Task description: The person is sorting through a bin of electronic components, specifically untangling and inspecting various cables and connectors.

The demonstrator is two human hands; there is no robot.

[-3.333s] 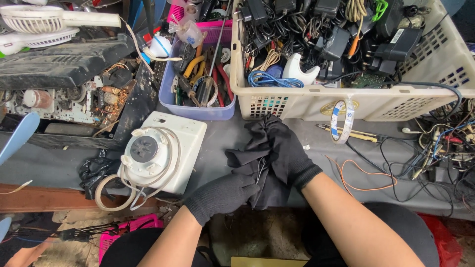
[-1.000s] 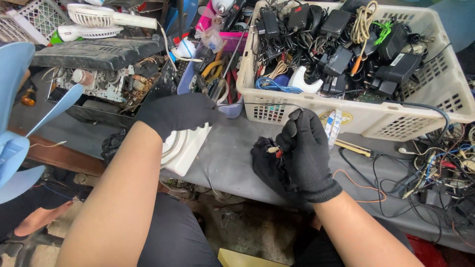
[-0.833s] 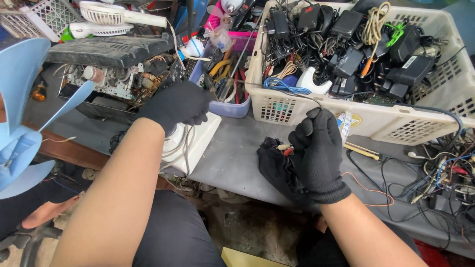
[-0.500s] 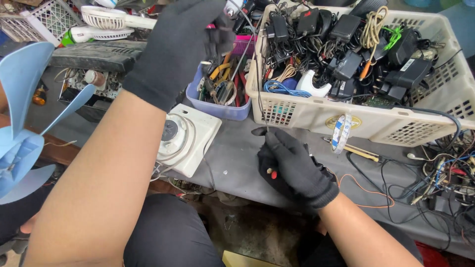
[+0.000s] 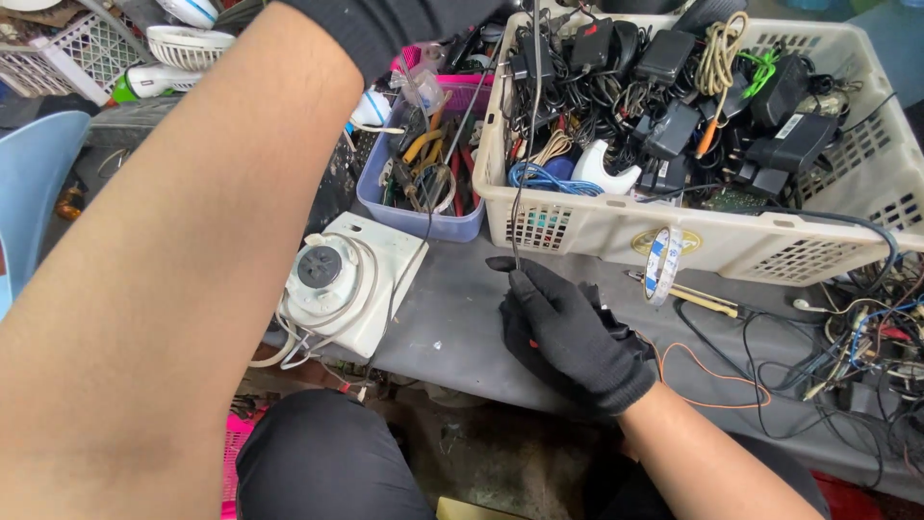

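**Over the grey bench: thin wire pinched and drawn taut**

Low on the grey workbench, the right hand, in a black glove, has thumb and forefinger pressed together on a thin dark wire. The wire runs straight up from the pinch, across the front wall of the white slotted basket, toward the top of the frame. A dark object sits under the right palm; what it is, cannot tell.

Left arm raised high and close to the lens, filling the left side. Left hand, also in a black glove, is cut off by the top edge; its fingers are out of view, so whether it grips the wire's upper end cannot be told.

Nearby: white square appliance with a round centre and coiled cord, left of the right hand. Blue tray of hand tools behind it. Basket holds black power adapters and tangled cables. Orange wire loops on the bench to the right.
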